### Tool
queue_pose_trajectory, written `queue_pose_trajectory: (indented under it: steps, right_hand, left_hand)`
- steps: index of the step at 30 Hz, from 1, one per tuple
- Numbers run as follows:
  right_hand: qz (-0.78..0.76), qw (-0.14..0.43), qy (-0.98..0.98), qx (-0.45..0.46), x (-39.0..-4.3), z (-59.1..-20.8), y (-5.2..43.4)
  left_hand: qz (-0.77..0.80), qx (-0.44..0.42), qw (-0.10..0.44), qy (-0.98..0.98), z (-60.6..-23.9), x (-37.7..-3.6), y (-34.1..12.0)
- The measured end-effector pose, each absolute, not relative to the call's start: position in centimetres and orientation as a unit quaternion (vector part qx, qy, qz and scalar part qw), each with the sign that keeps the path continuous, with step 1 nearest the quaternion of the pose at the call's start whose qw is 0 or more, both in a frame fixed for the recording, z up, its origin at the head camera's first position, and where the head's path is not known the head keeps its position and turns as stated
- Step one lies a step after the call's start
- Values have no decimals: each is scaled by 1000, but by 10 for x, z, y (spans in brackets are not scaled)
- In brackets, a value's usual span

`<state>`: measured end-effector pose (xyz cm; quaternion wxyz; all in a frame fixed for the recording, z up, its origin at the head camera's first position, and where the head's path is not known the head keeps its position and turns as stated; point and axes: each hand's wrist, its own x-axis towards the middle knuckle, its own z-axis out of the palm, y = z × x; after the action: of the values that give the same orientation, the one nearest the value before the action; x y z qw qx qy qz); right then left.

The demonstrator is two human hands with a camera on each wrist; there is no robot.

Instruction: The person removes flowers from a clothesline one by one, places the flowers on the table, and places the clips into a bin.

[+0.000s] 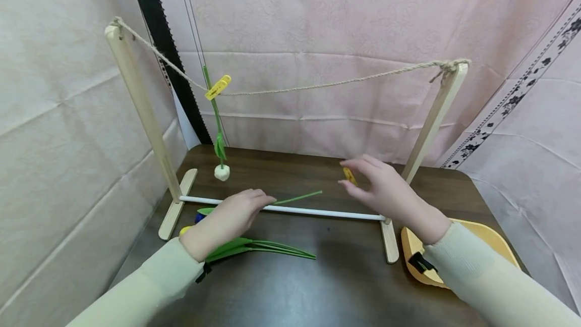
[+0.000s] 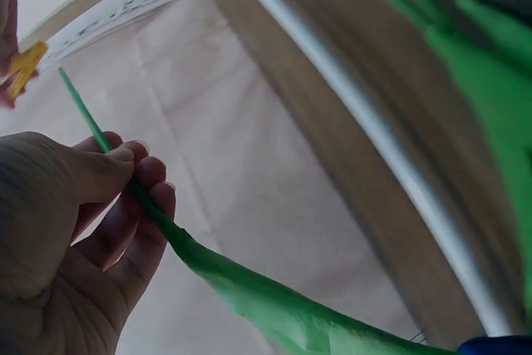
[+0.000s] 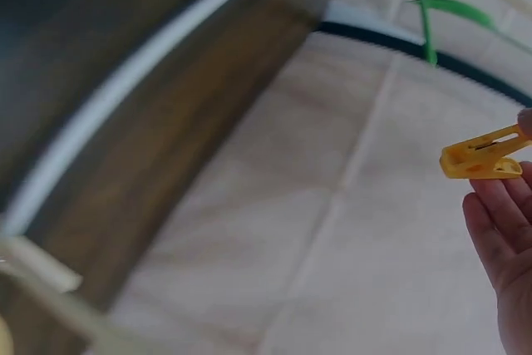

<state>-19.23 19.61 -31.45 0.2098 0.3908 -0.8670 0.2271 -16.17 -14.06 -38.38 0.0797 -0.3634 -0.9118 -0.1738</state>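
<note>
A green stem [image 1: 297,198] is being pinched by the left hand [image 1: 236,212], its long axis pointing toward the right hand [image 1: 386,191]. A yellow clothespin [image 1: 349,175] is being gripped just beyond the stem's free tip, and the right hand is lying nearer it.

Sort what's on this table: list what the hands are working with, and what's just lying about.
In hand:
- thin green plastic flower stem, pinched by the left hand
- small yellow plastic clothes peg, pinched by the right hand
- wooden rack's twine line

Lying about:
- hung white-budded flower with its yellow peg
- loose green stems
- yellow tray
</note>
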Motion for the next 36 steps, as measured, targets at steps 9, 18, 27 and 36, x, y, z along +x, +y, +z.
queue_pose_trajectory:
  steps: [9,18,27,36]
  right_hand:
    - [178,132,-930,293,-183,-374,264]
    - [165,76,-960,214,-170,-390,312]
    - [110,-1,-983,146,-170,-395,352]
    - [80,-74,-988,114,-173,-408,373]
  left_hand:
    - [-134,-368,32,-920,-414,-156,-136]
    - [-79,-372,0,-925,-433,-154,-132]
    - [-65,-376,-9,-924,-450,-153,-131]
    - [-60,-363,-9,-930,-465,-152,-130]
